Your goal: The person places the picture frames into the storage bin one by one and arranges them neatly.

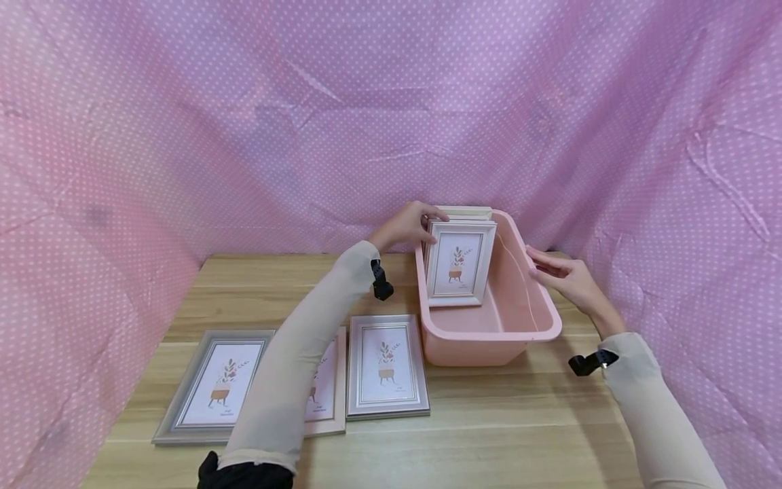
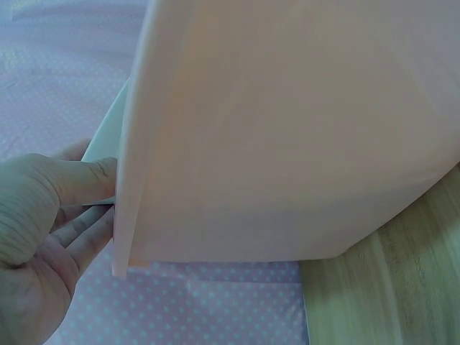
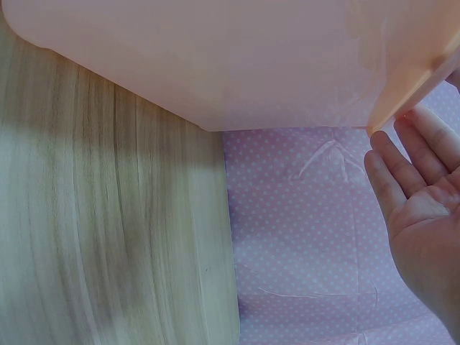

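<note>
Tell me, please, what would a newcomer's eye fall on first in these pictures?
Probably the dotted cloth, which fills the whole background in pink and purple. Then the pink tub on the right of the table, with standing frames inside; the left grip is at their upper left edge, the right grip at the tub's right rim. Flat frames lie left of it.

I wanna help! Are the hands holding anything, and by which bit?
The left hand pinches the front white picture frame by its upper left edge; the right hand touches the tub's rim.
</note>
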The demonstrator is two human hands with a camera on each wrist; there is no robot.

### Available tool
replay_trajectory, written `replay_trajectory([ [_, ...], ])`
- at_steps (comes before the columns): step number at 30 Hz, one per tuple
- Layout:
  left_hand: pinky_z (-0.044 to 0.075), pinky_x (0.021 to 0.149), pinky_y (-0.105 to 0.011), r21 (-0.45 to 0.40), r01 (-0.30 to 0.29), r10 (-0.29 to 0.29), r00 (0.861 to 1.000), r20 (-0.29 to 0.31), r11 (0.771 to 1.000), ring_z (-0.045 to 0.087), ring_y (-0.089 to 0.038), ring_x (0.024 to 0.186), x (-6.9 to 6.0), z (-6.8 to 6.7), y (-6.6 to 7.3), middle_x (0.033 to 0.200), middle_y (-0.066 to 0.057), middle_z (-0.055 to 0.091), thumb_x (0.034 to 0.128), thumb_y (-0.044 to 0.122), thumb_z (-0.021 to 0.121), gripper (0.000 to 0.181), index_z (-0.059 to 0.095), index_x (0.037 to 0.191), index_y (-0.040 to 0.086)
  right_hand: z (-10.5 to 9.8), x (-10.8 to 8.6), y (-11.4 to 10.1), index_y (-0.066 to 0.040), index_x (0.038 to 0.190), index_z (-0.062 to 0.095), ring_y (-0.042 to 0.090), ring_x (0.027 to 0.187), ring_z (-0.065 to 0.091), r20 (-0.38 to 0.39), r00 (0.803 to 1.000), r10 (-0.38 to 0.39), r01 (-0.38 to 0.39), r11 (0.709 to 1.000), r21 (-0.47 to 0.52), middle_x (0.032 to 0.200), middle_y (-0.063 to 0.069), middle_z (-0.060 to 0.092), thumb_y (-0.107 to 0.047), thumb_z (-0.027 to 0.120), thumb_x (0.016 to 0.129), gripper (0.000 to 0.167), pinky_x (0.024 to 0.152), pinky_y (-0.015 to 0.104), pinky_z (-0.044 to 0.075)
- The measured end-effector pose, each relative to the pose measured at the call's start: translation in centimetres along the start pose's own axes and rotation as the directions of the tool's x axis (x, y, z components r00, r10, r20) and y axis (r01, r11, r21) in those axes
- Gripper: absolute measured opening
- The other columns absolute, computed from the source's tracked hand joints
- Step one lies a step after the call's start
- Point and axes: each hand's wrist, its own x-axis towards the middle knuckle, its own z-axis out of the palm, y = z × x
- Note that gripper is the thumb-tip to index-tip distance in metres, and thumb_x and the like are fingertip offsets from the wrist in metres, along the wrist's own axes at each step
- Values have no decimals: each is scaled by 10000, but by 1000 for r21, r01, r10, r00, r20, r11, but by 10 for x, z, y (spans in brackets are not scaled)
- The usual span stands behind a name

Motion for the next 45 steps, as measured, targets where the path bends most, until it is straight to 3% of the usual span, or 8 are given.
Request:
replay_trajectory([
  [14, 467, 595, -189, 66, -29, 30, 1000, -7, 997, 537, -115, 713, 0, 1, -2, 895, -59, 687, 845, -29, 790, 498, 693, 1313, 111, 1, -1, 2, 92, 1384, 541, -100, 1164, 611, -9, 1000, 0, -1, 1000, -15, 1413, -124, 608, 17, 688, 941, 473, 1001, 118, 496],
  [26, 535, 667, -212, 103, -28, 30, 999, -17, 994, 601, -147, 796, -3, 1, 3, 1043, -84, 695, 849, -33, 785, 493, 685, 1318, 84, 1, -1, 1, 89, 1388, 539, -89, 1144, 629, -10, 1000, 5, -5, 1000, -13, 1420, -97, 606, 7, 688, 944, 476, 983, 104, 498],
  [36, 572, 793, -227, 200, -28, 32, 999, -15, 979, 663, -202, 974, -4, 1, 7, 1331, -102, 675, 884, -80, 715, 475, 677, 1327, 86, 1, 0, 0, 97, 1385, 535, -95, 1163, 616, -2, 1000, -1, 1, 1000, -8, 1417, -115, 605, 14, 686, 943, 474, 995, 116, 498],
  [41, 585, 925, -266, 151, -27, 33, 999, -43, 988, 665, -256, 1120, -5, 0, 6, 1376, -133, 647, 868, -120, 705, 441, 698, 1279, 42, 0, -1, 1, 83, 1394, 530, -111, 1151, 613, 4, 1000, 3, -3, 1000, -7, 1409, -143, 606, -1, 687, 948, 480, 969, 78, 489],
  [45, 584, 925, -269, 106, -21, 29, 997, -70, 994, 660, -246, 1094, -8, -1, 4, 1288, -128, 668, 861, -100, 728, 446, 698, 1281, 46, 0, -1, 1, 76, 1398, 530, -118, 1144, 611, 4, 1000, 3, -3, 1000, -18, 1405, -155, 605, -6, 685, 951, 480, 963, 69, 485],
])
